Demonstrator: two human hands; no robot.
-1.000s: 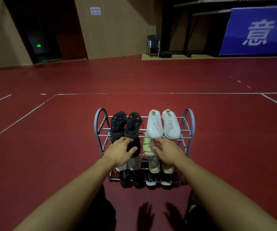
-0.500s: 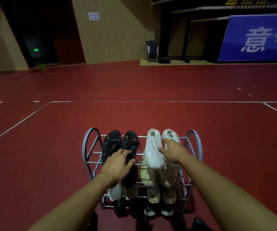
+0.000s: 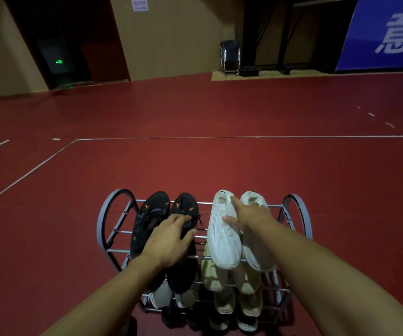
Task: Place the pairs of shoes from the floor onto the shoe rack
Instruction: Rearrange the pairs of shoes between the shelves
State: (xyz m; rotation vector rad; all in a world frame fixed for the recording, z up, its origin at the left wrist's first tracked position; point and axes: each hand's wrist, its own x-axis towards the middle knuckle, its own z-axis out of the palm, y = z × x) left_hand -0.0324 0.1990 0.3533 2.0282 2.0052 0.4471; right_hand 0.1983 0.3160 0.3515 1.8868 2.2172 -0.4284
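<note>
A grey metal shoe rack [image 3: 108, 214] stands on the red floor in front of me. Its top shelf carries a black pair with orange marks [image 3: 152, 214] on the left and a white pair [image 3: 222, 243] on the right. My left hand [image 3: 171, 238] rests flat over the black pair, fingers spread. Over the white pair lies my right hand [image 3: 246, 214], index finger straight between the two shoes and thumb touching the left one. Lower shelves hold a grey-white pair [image 3: 161, 298], a beige pair [image 3: 222, 297] and dark shoes [image 3: 246, 322] at the bottom.
Red sports floor with white court lines [image 3: 195, 138] stretches all round the rack. Far back stand folded chairs [image 3: 230, 57], a blue banner [image 3: 389, 32] and a dark doorway [image 3: 60, 61].
Both hands have moved forward from the rack's front edge onto the top-shelf shoes. The right hand has slid further along the white pair. The rack now appears nearer and larger.
</note>
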